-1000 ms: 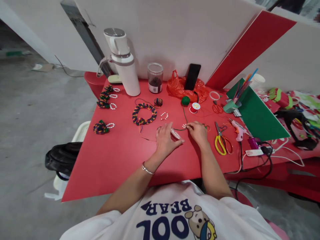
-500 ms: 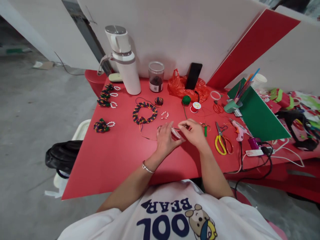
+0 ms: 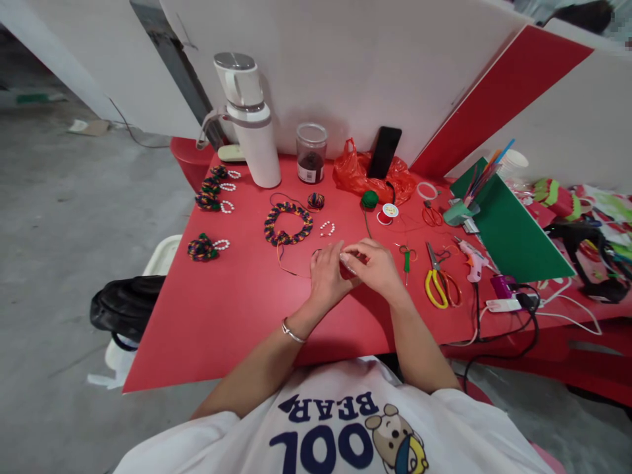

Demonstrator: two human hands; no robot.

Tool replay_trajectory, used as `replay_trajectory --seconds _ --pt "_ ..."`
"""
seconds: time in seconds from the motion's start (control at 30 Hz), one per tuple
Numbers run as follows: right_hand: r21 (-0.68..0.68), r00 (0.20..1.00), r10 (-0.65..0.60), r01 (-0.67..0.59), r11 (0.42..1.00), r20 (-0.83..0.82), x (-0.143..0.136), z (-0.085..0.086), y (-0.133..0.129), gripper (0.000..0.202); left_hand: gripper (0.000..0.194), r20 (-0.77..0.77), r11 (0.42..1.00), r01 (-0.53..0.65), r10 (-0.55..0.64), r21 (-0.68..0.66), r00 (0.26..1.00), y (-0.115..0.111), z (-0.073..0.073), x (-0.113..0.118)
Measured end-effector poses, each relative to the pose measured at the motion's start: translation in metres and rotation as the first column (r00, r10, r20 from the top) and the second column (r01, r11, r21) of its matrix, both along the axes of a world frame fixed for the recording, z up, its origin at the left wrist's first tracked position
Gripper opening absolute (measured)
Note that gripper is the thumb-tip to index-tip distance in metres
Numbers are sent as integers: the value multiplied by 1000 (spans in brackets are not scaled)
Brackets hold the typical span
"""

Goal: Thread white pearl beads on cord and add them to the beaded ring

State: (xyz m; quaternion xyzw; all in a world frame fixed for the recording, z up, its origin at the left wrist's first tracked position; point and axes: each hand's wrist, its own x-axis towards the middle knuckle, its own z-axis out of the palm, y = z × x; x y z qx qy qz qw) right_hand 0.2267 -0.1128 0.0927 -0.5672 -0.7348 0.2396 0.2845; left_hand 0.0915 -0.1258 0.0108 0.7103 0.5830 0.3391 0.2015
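My left hand is closed around a whitish beaded string, mostly hidden between the two hands. Pressed up against it, my right hand has its fingers pinched together at the same spot; what they grip is covered. A green yarn strand runs from a green yarn ball down to my right hand. Just beyond the hands lies a small loop of white beads. To their left is a braided multicoloured yarn ring, its loose strand trailing toward my left hand, with a multicoloured yarn ball behind it.
Finished-looking yarn bunches with bead loops line the table's left side. On the right lie a green-handled crochet hook, yellow-and-orange scissors, a pink glue gun and cables. A thread spool, jar and white flask stand further back.
My right hand has shifted left and closed in over my left hand, so the beaded string between them is now more covered. The view has moved slightly.
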Motion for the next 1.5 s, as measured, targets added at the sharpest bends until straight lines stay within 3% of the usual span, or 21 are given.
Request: replay_trajectory --seconds 0.1,0.23,0.4,0.63,0.73,0.8,0.9,0.97,1.1,1.27,1.5 --pt "41 998 -66 66 997 14 15 -7 7 20 93 1 1000 10 -10 8 1000 0 0 -1" --pt "81 943 -252 239 968 220 44 -26 23 22 98 -9 1000 10 -10 -14 1000 0 2 -1" --pt "11 892 -233 249 969 387 56 -45 33 22 101 -5 1000 0 0 -28 1000 1 3 0" --pt "-3 855 -217 247 969 471 52 -49 34 24 101 -9 1000 -3 3 -19 1000 1 2 0" --pt "5 883 -240 260 966 404 51 -47 33 21 101 -5 1000 -1 1 -13 1000 1 2 0" --pt "8 937 -236 242 970 259 46 -42 29 19 99 -3 1000 4 -4 -9 1000 1 1 0" --pt "32 988 -156 156 987 -11 28 -27 17 17 97 6 1000 13 -13 7 1000 1 -1 -1" --pt "34 995 -71 73 997 -64 14 -16 7 16 93 9 1000 9 -9 19 1000 1 -3 0" --pt "89 998 -38 34 995 46 -6 -4 -4 13 79 1 1000 -2 2 27 1000 1 -4 0" --pt "132 970 -80 50 990 230 -12 -3 -7 15 64 10 999 -16 16 43 1000 0 -5 1" --pt "167 972 -94 58 984 214 -5 -1 -7 17 79 10 1000 -7 7 20 1000 1 -4 1"
